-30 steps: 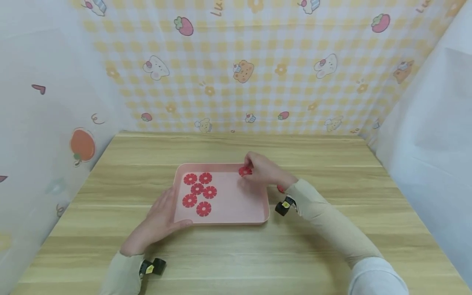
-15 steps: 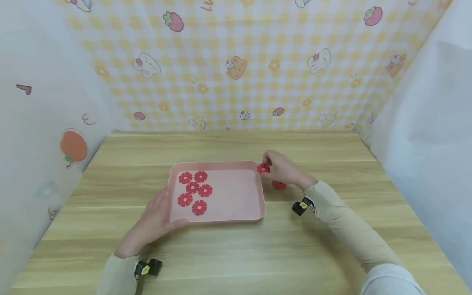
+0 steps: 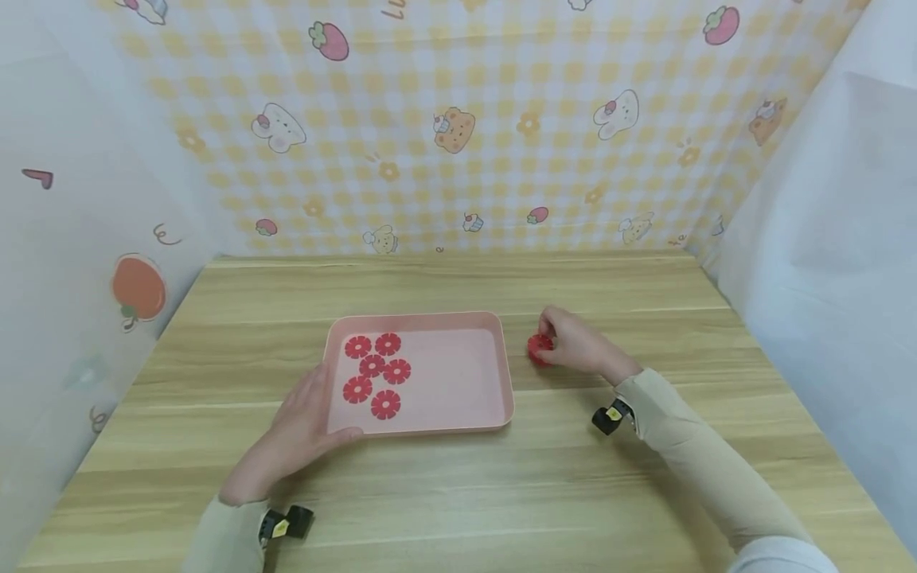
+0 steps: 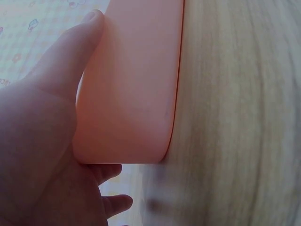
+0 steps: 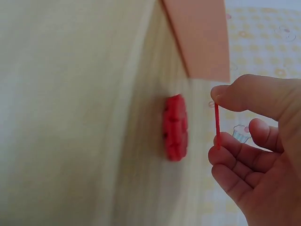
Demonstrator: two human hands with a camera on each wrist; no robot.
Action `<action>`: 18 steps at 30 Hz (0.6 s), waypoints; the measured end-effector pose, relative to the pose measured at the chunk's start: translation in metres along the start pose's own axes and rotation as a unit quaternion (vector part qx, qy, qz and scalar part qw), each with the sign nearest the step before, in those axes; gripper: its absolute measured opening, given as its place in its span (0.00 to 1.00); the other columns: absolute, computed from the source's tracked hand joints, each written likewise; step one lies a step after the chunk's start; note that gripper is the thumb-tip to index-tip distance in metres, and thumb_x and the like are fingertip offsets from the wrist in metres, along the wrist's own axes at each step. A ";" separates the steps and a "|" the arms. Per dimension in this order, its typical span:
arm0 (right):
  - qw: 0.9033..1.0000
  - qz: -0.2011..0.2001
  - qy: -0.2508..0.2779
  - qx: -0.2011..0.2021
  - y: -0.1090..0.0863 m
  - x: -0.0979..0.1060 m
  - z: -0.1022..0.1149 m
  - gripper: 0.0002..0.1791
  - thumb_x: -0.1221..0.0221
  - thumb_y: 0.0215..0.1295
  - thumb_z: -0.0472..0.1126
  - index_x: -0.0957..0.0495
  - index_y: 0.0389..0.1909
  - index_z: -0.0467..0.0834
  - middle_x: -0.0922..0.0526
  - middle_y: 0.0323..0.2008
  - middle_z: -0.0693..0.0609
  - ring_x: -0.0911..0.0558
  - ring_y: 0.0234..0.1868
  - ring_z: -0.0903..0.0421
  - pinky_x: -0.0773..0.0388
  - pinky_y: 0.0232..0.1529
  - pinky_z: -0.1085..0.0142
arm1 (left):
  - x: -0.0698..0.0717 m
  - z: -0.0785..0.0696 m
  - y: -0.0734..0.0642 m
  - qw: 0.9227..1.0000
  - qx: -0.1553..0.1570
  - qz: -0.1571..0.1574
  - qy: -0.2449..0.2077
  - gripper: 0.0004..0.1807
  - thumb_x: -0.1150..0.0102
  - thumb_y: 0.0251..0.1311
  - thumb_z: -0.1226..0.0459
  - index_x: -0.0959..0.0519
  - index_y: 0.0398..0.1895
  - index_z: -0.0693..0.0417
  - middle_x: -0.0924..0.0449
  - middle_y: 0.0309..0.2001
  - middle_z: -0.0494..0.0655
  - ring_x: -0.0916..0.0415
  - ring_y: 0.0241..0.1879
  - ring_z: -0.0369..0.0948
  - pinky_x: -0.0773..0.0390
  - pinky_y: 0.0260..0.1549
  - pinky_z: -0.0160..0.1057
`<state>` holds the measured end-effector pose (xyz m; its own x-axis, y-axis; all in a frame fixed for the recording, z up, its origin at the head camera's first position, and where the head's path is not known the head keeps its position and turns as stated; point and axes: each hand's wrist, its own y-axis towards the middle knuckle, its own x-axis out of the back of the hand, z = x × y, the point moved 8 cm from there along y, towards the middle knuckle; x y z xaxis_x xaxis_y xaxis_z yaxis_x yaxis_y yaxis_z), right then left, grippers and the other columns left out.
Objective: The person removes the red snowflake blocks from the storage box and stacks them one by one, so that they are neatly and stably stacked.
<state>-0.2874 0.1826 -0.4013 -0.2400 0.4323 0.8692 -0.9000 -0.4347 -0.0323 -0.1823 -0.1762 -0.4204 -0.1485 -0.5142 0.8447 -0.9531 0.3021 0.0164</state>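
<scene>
A shallow pink tray [image 3: 458, 390] lies on the table, with several flat red notched interlocking discs [image 3: 385, 404] spread over its left half. My left hand [image 3: 297, 426] rests at the tray's near left corner, its thumb along the front wall and its other fingers, fairly straight, by the left side. To the right of the tray, my right hand [image 3: 576, 342] pinches one thin red interlocking disc [image 5: 217, 125] between thumb and fingertips. Beside it on the table stands a short stack of red discs [image 5: 176, 128], mostly covered by that hand in the head view.
The wooden tabletop [image 3: 430, 501] runs back to a yellow checked cloth backdrop [image 3: 401, 119]. White sheets [image 3: 824, 199] hang along both sides. A small black camera [image 3: 606, 420] is strapped at each wrist.
My right hand has moved right with its disc, from over the tray's far right corner to the stack outside. The left hand stays at the tray's corner; the head view has shifted slightly.
</scene>
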 end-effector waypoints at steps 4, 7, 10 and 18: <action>1.000 0.008 -0.006 -0.004 -0.007 -0.004 -0.004 0.17 0.30 0.52 0.38 0.30 0.35 0.40 0.26 0.29 0.50 0.30 0.29 0.56 0.30 0.29 0.66 | 0.000 0.000 -0.001 1.000 0.000 -0.003 -0.001 0.64 0.31 0.46 0.43 0.61 0.73 0.67 0.53 0.72 0.67 0.53 0.69 0.63 0.50 0.62 0.71; 1.000 0.012 -0.004 -0.009 -0.009 -0.007 -0.007 0.18 0.30 0.52 0.38 0.30 0.35 0.40 0.26 0.29 0.50 0.30 0.30 0.56 0.30 0.30 0.67 | 0.001 0.001 -0.001 1.000 0.002 -0.002 0.005 0.64 0.32 0.47 0.43 0.60 0.73 0.68 0.53 0.72 0.68 0.53 0.69 0.64 0.49 0.62 0.71; 1.000 0.011 0.000 -0.013 -0.011 -0.008 -0.008 0.18 0.30 0.51 0.38 0.29 0.36 0.40 0.26 0.30 0.50 0.29 0.30 0.56 0.29 0.31 0.66 | 0.001 0.001 -0.002 1.000 0.006 0.003 0.012 0.64 0.32 0.48 0.42 0.60 0.73 0.69 0.54 0.72 0.69 0.54 0.69 0.65 0.49 0.63 0.70; 1.000 0.004 0.007 -0.001 -0.010 -0.011 -0.010 0.19 0.29 0.50 0.36 0.29 0.37 0.39 0.24 0.33 0.49 0.27 0.33 0.56 0.26 0.34 0.65 | 0.001 0.001 0.000 1.000 0.009 0.005 0.007 0.65 0.33 0.47 0.41 0.62 0.73 0.68 0.55 0.73 0.68 0.54 0.70 0.64 0.50 0.64 0.69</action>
<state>-0.2791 0.1902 -0.4149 -0.2515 0.4399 0.8621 -0.8993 -0.4355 -0.0401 -0.1824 -0.1779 -0.4205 -0.1546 -0.4997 0.8523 -0.9561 0.2931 -0.0016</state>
